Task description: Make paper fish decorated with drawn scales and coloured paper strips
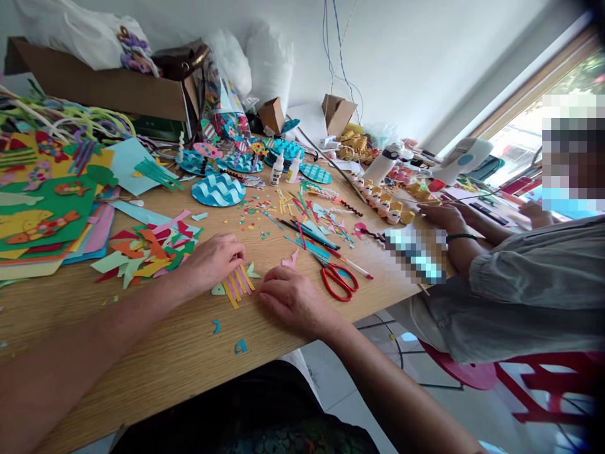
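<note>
A small paper fish (239, 285) lies on the wooden table, with a pale green head and tail and a body covered in yellow and pink strips. My left hand (218, 257) is closed, fingertips pinched at the fish's upper edge. To the right of the fish, my right hand (293, 297) rests on the table with its fingers curled together near the strip ends. Whatever those fingers hold, if anything, is hidden. Red-handled scissors (339, 280) lie to the right of this hand. A pink paper scrap (290, 258) sits just beyond it, and blue scraps (241, 347) lie nearer the table edge.
Colourful paper cuttings (146, 252) are heaped at left, beside stacked sheets with paper fish (47, 214). Two glue bottles (276, 169), a blue wavy disc (218, 190) and pencils (309, 232) lie farther back. At right, another person's sleeve (534, 258) and hands reach over the table.
</note>
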Demonstrator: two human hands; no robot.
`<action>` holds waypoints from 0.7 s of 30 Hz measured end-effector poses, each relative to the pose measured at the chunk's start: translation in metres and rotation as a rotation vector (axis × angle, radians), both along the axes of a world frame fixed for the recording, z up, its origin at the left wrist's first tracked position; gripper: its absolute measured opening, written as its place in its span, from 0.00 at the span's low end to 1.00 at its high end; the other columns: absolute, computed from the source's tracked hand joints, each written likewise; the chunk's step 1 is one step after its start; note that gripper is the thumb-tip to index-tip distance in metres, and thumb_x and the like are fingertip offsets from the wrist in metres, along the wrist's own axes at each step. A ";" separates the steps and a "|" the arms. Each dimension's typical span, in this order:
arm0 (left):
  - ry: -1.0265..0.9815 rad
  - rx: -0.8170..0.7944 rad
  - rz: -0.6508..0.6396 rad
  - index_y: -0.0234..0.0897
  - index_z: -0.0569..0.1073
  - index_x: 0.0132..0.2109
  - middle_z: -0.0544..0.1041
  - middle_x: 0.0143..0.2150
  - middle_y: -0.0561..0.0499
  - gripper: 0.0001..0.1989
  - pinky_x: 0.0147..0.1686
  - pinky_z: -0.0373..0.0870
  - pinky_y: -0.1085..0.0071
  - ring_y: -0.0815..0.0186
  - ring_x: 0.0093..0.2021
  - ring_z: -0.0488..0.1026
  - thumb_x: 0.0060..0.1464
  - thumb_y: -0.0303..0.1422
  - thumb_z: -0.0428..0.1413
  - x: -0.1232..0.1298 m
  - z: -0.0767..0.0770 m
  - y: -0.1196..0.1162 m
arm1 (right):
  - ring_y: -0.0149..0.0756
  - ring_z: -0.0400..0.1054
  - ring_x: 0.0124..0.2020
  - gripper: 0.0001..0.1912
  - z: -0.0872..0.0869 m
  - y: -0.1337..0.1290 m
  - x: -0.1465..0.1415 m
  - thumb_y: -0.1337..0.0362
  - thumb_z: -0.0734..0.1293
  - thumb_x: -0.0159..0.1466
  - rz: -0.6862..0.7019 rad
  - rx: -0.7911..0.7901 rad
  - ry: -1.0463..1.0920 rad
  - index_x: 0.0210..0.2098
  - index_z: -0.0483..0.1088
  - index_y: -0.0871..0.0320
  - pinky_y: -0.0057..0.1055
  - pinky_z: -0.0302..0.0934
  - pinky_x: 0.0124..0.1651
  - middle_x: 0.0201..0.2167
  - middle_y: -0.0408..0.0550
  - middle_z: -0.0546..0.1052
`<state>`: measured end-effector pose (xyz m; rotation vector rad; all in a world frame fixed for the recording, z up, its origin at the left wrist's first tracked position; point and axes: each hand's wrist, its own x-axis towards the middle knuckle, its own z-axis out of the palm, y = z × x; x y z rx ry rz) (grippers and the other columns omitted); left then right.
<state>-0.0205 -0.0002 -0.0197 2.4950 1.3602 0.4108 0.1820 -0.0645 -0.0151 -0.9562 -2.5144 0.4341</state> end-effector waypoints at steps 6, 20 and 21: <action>-0.034 0.135 -0.061 0.37 0.74 0.36 0.75 0.37 0.48 0.13 0.42 0.65 0.66 0.61 0.41 0.69 0.55 0.30 0.44 -0.014 0.013 -0.006 | 0.27 0.66 0.29 0.09 0.014 0.014 0.005 0.70 0.61 0.61 -0.164 -0.155 0.149 0.30 0.73 0.61 0.26 0.58 0.37 0.28 0.46 0.74; 0.116 0.432 -0.305 0.32 0.69 0.50 0.75 0.47 0.45 0.22 0.47 0.69 0.63 0.61 0.48 0.69 0.55 0.19 0.37 -0.002 -0.032 -0.073 | 0.29 0.66 0.30 0.12 0.025 0.045 -0.033 0.68 0.60 0.58 -0.225 -0.470 -0.171 0.30 0.76 0.59 0.25 0.53 0.31 0.27 0.43 0.77; 0.122 0.456 -0.303 0.32 0.69 0.50 0.75 0.47 0.44 0.22 0.46 0.69 0.63 0.61 0.48 0.69 0.56 0.19 0.36 -0.001 -0.033 -0.074 | 0.30 0.66 0.30 0.13 0.026 0.045 -0.034 0.67 0.59 0.58 -0.230 -0.465 -0.190 0.30 0.76 0.58 0.25 0.53 0.32 0.28 0.43 0.77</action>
